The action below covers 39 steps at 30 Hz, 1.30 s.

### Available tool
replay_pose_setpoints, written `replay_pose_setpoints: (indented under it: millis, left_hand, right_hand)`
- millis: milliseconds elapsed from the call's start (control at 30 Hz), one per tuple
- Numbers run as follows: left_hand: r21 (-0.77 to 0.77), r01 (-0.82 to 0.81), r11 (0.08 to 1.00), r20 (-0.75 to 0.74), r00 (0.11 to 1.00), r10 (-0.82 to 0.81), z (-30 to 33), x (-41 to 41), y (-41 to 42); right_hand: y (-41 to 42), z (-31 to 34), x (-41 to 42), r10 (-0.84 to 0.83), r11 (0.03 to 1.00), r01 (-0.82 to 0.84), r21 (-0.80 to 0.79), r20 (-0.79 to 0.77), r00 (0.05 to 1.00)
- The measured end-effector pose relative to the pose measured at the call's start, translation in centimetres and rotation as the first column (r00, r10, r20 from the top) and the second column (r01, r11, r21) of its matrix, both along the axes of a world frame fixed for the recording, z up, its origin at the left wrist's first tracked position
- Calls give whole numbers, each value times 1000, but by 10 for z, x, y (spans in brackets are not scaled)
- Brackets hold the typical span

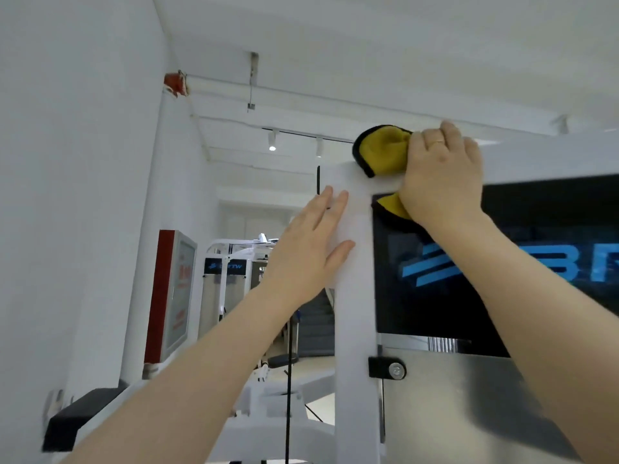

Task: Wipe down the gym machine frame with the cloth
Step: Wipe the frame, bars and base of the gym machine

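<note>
Yellow cloth (382,149) with black edging, bunched at the top corner of the white gym machine frame (353,296), toward 1 o'clock from the middle of the view. Gripped there by the right hand (442,175), fingers curled over the top bar and pressing the fabric against the corner; one yellow flap sticking out at 9 o'clock of the knuckles, another hanging below the palm at 7 o'clock, over the upper edge of the black panel (469,279). Ring visible on one finger. Left hand (311,252) flat and relaxed, fingers straight and spread, resting on the left face of the white upright, thumb laid across its front; nothing held. At 3 o'clock of the upright, black panel with blue lettering, brushed metal plate (469,413) beneath it, black bracket (385,367) with a bolt at the seam. Further back at 9 o'clock, second white machine (227,272) and a red-edged sign board (174,289) against the white wall. Track lights (273,142) on the ceiling at 11 o'clock.
</note>
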State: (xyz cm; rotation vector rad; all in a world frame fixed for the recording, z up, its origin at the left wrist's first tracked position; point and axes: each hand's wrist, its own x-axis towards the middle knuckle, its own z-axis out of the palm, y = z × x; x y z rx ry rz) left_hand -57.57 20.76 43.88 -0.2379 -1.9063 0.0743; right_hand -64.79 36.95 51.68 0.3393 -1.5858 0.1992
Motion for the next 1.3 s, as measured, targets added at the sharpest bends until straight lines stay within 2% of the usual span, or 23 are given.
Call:
replay_pose_setpoints:
  millis: [67, 167, 267, 333, 433, 500, 600, 667, 733, 800, 933, 1000, 1067, 1133, 1200, 1233, 1300]
  left_hand:
    - [-28, -22, 999, 51, 998, 24, 12, -2, 1]
    - [-123, -67, 990, 60, 995, 75, 17, -7, 2]
    - [-45, -20, 999, 80, 996, 24, 13, -4, 0]
    - [-56, -32, 998, 65, 997, 36, 8, -1, 0]
    - [-79, -68, 995, 101, 992, 76, 3, -3, 0]
    - [-53, -76, 996, 117, 990, 82, 3, -6, 3]
    - [-39, -69, 997, 88, 993, 73, 5, -7, 11]
    - [-46, -106, 993, 91, 990, 110, 5, -7, 13]
    - [-52, -163, 985, 98, 981, 168, 4, -6, 14]
    - [-36, -188, 982, 133, 973, 191, 4, -4, 15]
    - [14, -219, 976, 168, 962, 214, 2, -3, 21]
    - [44, -243, 969, 170, 958, 232, 1, -1, 28]
    - [142, -209, 967, 179, 967, 183, 4, 2, 40]
    - [232, -116, 966, 126, 988, 89, 10, 4, 59]
    - [155, -67, 986, 63, 996, 58, 7, 5, 81]
    - [85, -44, 995, 54, 998, 40, 3, 4, 93]
    - [7, 16, 1000, 90, 996, -17, -7, 1, 117]
  right_hand:
    - [-1, -3, 1, -33, 998, 32, -56, -27, 999]
    - [-42, -2, 10, 60, 992, -53, 117, -59, 996]
    - [-61, 4, 17, 84, 962, -81, 261, 0, 996]
    - [-41, 5, 15, 33, 980, -37, 197, 25, 999]
    - [4, 2, 11, -156, 987, 159, -11, 114, 981]
    - [8, 3, 13, -206, 975, 216, -59, 135, 969]
    - [-25, 6, 13, -81, 996, 79, 46, 46, 996]
    - [-41, 4, 12, -17, 992, 17, 126, -2, 1000]
    - [-30, 6, 10, 26, 990, -24, 140, -17, 1000]
    - [2, 8, 4, 32, 994, -32, 100, -8, 999]
    - [81, 6, -12, -44, 991, 43, -127, -3, 999]
    - [88, 5, -18, -88, 981, 84, -178, -14, 996]
    - [74, 4, -16, -99, 985, 91, -143, -50, 994]
    - [55, 4, -11, -24, 999, 27, 29, -82, 996]
    - [50, 4, -9, 81, 973, -70, 220, -43, 996]
    - [60, 5, -11, 121, 959, -111, 262, -21, 992]
    - [96, 6, -19, 158, 967, -145, 209, -47, 986]
